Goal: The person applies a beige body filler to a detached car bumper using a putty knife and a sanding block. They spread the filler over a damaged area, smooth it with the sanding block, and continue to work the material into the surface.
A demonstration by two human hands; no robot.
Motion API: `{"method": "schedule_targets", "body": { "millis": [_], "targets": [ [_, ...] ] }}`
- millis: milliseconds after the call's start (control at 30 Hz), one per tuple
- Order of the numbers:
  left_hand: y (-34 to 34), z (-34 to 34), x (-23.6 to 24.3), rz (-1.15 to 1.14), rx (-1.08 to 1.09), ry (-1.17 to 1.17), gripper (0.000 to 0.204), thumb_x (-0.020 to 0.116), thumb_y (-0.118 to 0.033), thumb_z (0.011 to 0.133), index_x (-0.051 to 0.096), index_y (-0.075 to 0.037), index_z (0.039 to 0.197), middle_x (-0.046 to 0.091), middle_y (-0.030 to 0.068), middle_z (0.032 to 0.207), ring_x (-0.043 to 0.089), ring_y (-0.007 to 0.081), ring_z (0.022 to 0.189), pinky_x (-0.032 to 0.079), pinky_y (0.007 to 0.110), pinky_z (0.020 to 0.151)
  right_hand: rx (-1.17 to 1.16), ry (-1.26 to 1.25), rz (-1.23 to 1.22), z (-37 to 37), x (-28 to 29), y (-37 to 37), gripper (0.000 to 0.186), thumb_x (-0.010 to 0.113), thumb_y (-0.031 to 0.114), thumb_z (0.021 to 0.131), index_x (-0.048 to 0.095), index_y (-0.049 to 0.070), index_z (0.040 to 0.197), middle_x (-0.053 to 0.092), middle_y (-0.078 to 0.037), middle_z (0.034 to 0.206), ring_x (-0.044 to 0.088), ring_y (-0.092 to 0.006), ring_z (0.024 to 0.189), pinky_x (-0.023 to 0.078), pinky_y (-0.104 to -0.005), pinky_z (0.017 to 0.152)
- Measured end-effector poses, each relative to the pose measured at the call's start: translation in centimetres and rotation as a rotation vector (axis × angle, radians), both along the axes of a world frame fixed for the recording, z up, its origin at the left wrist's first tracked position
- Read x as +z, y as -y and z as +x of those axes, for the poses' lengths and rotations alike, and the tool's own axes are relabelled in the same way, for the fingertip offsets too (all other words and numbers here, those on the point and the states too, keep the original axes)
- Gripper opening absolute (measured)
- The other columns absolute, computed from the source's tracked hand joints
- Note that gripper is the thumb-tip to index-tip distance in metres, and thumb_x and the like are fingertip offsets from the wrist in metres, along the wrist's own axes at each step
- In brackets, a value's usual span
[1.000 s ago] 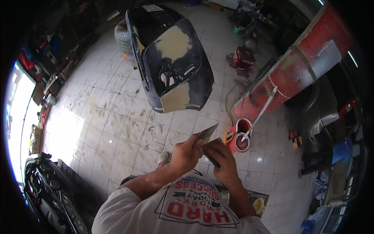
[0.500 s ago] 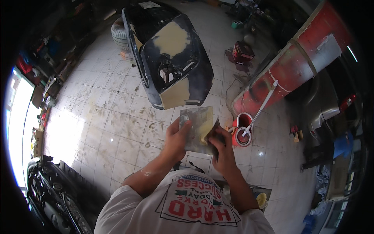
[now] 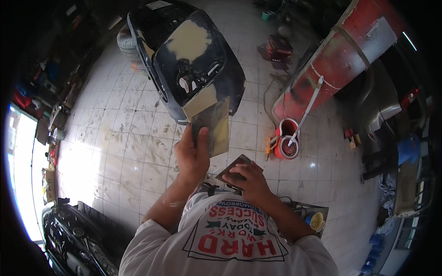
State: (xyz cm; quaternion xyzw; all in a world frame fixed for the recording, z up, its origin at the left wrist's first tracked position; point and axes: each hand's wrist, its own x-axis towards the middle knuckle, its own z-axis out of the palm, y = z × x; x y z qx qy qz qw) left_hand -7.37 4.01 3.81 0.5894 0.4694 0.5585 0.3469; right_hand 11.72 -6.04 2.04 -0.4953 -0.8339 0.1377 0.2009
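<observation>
My left hand (image 3: pixel 192 158) is closed on a flat metal mixing plate (image 3: pixel 206 120), its thumb lying across the top face. Yellow putty (image 3: pixel 222 131) is smeared along the plate's right side. My right hand (image 3: pixel 253 183) grips a dark, thin putty spreader (image 3: pixel 240 162), its fingers laid over the blade, close in front of my shirt and apart from the plate. Beyond the plate stands a black car body panel (image 3: pixel 223 60) with beige filler patches (image 3: pixel 189 40). The plate hides part of its lower patch.
Stacked tyres (image 3: pixel 128 46) support the panel's left side. To the right are a red bucket-like container (image 3: pixel 286 154) with a white pole and a long red panel (image 3: pixel 317 66). An open yellow tin (image 3: pixel 316 221) stands by my right elbow. Engine parts (image 3: pixel 73 239) fill the lower left.
The spreader has come off the plate and down toward me in my right hand. My left hand has shifted left and slightly up, with the plate turned more upright.
</observation>
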Motion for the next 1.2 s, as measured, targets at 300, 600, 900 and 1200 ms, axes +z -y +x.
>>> {"method": "schedule_targets", "body": {
  "millis": [300, 600, 900, 1200],
  "targets": [
    [1.0, 0.3, 0.9, -0.014, -0.021, -0.078, 0.015, 0.065, -0.014, 0.107, 0.067, 0.001, 0.109, 0.067, 0.021, 0.072, 0.071, 0.0386, 0.063, 0.053, 0.041, 0.058, -0.105, -0.144, 0.182, 1.5, 1.9, -1.4, 0.07, 0.073, -0.009, 0.062, 0.079, 0.016, 0.126, 0.063, -0.01, 0.14, 0.059, -0.0364, 0.133, 0.045, -0.0581, 0.11],
    [2.2, 1.0, 2.0, 0.069, -0.025, -0.075, 0.016, 0.065, -0.013, 0.108, 0.068, 0.003, 0.11, 0.071, 0.0167, 0.076, 0.071, 0.0172, 0.069, 0.054, 0.035, 0.062, -0.078, -0.249, 0.218, 1.0, 0.3, -1.8, 0.076, 0.074, -0.007, 0.06, 0.077, 0.02, 0.131, 0.065, -0.006, 0.133, 0.059, -0.0356, 0.132, 0.045, -0.0562, 0.111],
    [-0.1, 1.9, 0.8, -0.666, -0.223, 0.884, 0.037, 0.056, -0.017, 0.113, 0.057, 0.004, 0.144, 0.07, 0.0124, 0.128, 0.069, 0.0191, 0.112, 0.057, 0.033, 0.096, -0.099, -0.583, 0.245, 1.0, -0.5, -0.1, 0.077, 0.079, -0.011, 0.061, 0.075, 0.022, 0.131, 0.053, -0.013, 0.144, 0.053, -0.0373, 0.139, 0.043, -0.0576, 0.118],
    [2.7, 1.6, -3.0, -0.351, -0.193, -0.051, 0.027, 0.061, -0.021, 0.111, 0.067, 0.002, 0.121, 0.077, 0.0153, 0.087, 0.078, 0.0251, 0.083, 0.059, 0.038, 0.071, -0.282, -0.014, 0.265, 7.5, 1.1, -3.4, 0.071, 0.069, -0.015, 0.066, 0.077, 0.016, 0.128, 0.067, -0.005, 0.138, 0.059, -0.0343, 0.131, 0.05, -0.0469, 0.106]
  ]
}}
